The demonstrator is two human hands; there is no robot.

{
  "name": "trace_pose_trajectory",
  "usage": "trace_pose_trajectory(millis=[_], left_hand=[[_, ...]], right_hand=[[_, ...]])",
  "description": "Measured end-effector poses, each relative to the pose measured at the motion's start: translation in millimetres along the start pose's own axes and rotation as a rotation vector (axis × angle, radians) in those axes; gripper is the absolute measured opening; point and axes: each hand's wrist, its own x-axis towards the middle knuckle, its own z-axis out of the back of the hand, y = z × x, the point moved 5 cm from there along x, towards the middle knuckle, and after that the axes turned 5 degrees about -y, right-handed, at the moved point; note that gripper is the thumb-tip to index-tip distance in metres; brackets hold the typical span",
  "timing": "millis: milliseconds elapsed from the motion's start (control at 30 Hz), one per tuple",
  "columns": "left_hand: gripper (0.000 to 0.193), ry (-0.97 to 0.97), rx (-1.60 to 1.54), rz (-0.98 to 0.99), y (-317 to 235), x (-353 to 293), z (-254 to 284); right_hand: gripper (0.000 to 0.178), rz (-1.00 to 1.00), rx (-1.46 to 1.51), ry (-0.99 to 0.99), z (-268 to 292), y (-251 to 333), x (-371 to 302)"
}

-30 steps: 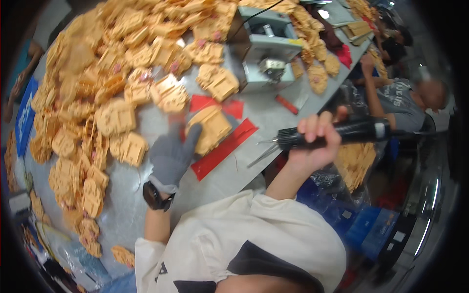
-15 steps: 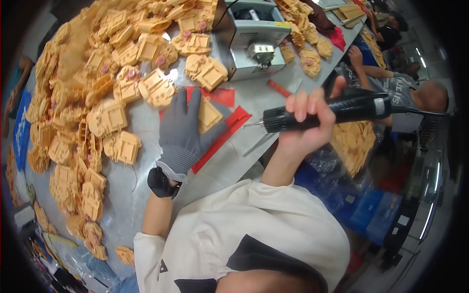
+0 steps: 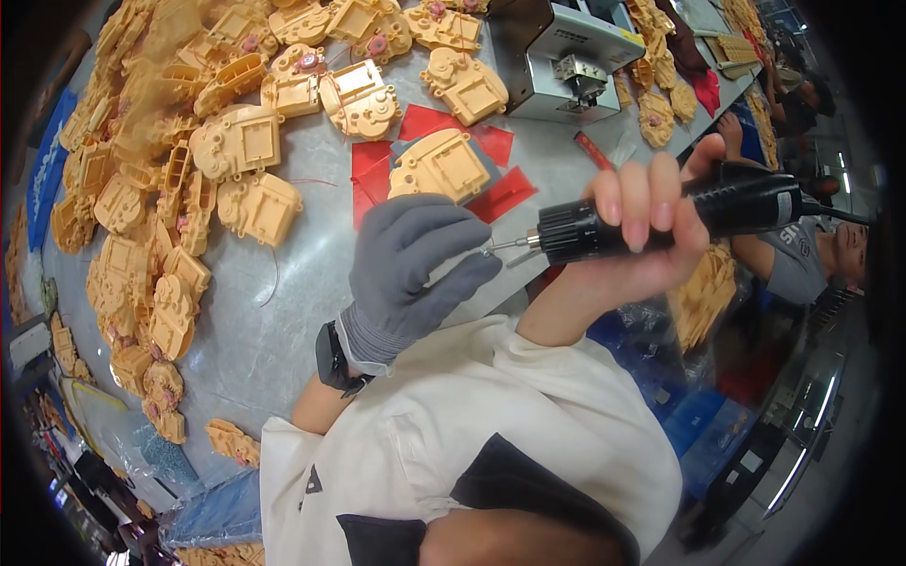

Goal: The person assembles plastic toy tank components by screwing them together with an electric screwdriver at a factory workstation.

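My right hand, bare, grips a black electric screwdriver held level above the table edge, its thin bit pointing left. At the bit's tip, the thumb and fingers of my gray-gloved left hand come together. Whatever they pinch there is too small to make out. Just beyond the gloved hand, a yellow-orange plastic housing rests on a gray pad, with red sheet pieces around it on the metal table.
A large heap of similar plastic housings covers the table's left side. A gray metal machine stands at the back. A red stick lies near it. To the right are blue crates and a co-worker in a gray shirt.
My left hand has come off the plastic housing, and its fingers have closed at the screwdriver's tip. The screwdriver stays in my right hand. The whole view has shifted.
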Motion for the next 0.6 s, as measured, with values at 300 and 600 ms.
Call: trace_pose_trajectory(millis=[300, 600], left_hand=[[0.024, 0.027, 0.049, -0.043, -0.2, 2.1, 3.6], [0.026, 0.021, 0.05, -0.038, -0.2, 1.0, 4.1]], right_hand=[[0.047, 0.003, 0.008, 0.018, -1.8, -0.6, -1.3], [0.047, -0.006, -0.004, 0.042, -2.1, -1.8, -0.9]])
